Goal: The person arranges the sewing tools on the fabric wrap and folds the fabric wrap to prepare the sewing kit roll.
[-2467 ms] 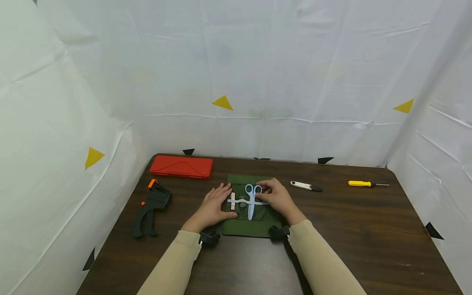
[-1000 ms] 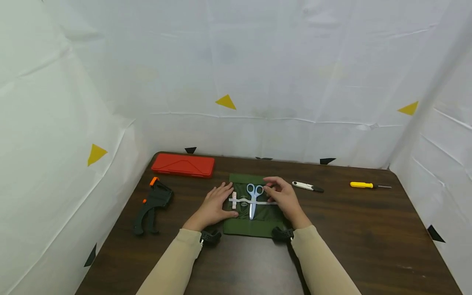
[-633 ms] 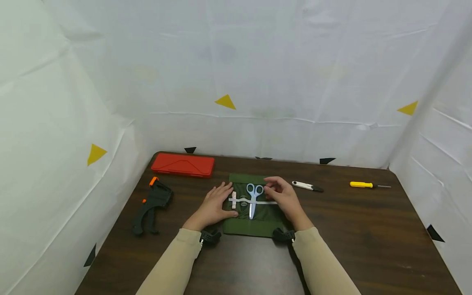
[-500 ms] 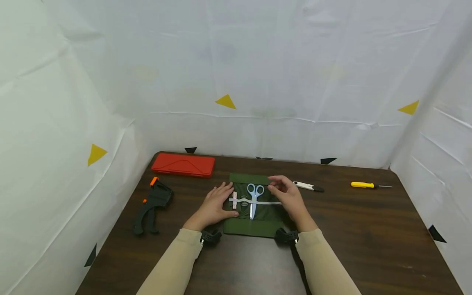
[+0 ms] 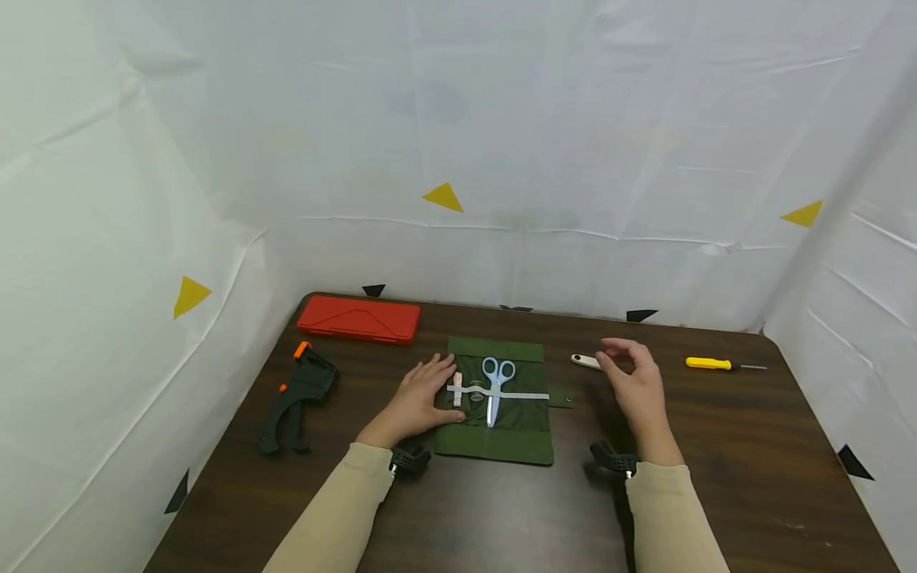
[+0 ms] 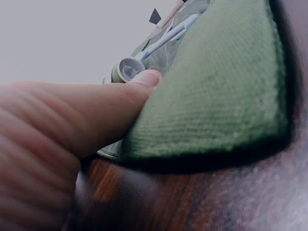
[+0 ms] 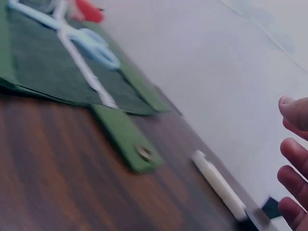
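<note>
A green cloth roll [image 5: 494,450] lies unrolled on the table, with a white elastic band [image 5: 526,395] across it. Light blue scissors [image 5: 493,412], a small round grey item [image 5: 476,386] and a pale pink strip [image 5: 457,380] sit under the band. My left hand [image 5: 413,402] rests spread on the roll's left edge; in the left wrist view its thumb [image 6: 115,103] presses the cloth. My right hand [image 5: 637,390] holds nothing, fingers loosely bent, near a white-handled tool with a black end [image 7: 219,185]. In the head view this hand hides the black end.
A red flat case [image 5: 358,318] lies at the back left, with a black and orange clamp [image 5: 301,398] in front of it. Toward the right lies a yellow-handled screwdriver [image 5: 709,363]. A green snap tab [image 5: 561,399] sticks out from the roll's right side.
My right hand has left the scissors and the band and moved right, off the cloth roll, to the white-handled tool. The snap tab is now uncovered. My left hand stays in place.
</note>
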The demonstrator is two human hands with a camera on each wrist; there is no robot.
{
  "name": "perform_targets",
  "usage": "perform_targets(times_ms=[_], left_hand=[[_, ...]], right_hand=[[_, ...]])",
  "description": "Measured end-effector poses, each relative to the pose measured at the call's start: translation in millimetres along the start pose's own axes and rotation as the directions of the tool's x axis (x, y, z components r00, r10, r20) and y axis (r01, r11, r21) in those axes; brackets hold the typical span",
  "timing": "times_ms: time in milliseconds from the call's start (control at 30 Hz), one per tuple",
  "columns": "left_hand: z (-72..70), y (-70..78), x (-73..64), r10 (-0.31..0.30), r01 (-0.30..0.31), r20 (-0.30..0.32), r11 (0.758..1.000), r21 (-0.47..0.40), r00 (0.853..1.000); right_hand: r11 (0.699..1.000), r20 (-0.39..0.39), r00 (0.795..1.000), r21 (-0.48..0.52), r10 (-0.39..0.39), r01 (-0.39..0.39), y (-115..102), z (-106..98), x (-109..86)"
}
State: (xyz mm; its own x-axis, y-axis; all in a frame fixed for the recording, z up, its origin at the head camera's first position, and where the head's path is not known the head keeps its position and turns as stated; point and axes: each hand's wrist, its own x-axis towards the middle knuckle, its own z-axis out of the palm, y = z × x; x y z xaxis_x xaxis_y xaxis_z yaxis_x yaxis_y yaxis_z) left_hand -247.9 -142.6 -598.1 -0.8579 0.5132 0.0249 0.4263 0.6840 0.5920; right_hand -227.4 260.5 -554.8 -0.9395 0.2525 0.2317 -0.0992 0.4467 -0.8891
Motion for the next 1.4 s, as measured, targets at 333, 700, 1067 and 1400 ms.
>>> perform_targets(times_ms=[333, 700, 1067, 1400], left_hand=[[6.8, -4.0, -7.1, -0.009, 0.009, 0.001, 1.0, -0.016, 1.0], [8.9, -11.8, -1.8, 0.002, -0.002, -0.009, 0.998, -0.063, 1.0], [7.0, -9.6, -0.4, 0.018, -0.019, -0.007, 0.998, -0.066, 1.0], [2.9, -4.2, 0.1, -0.002, 0.002, 0.007, 1.0, -0.015, 1.0]], right_hand=[[0.957, -0.082, 0.973, 0.215, 0.217, -0.196, 36.0, -25.6, -12.6], [0.992, 0.025, 0.995, -0.085, 0.101, -0.098, 36.9, -15.7, -5.5], [0.969, 0.14, 0.989, -0.237, -0.039, 0.071, 38.9, -15.1, -2.3], [0.936, 0.116, 0.993, -0.346, -0.025, 0.064, 36.9, -9.6, -1.2]])
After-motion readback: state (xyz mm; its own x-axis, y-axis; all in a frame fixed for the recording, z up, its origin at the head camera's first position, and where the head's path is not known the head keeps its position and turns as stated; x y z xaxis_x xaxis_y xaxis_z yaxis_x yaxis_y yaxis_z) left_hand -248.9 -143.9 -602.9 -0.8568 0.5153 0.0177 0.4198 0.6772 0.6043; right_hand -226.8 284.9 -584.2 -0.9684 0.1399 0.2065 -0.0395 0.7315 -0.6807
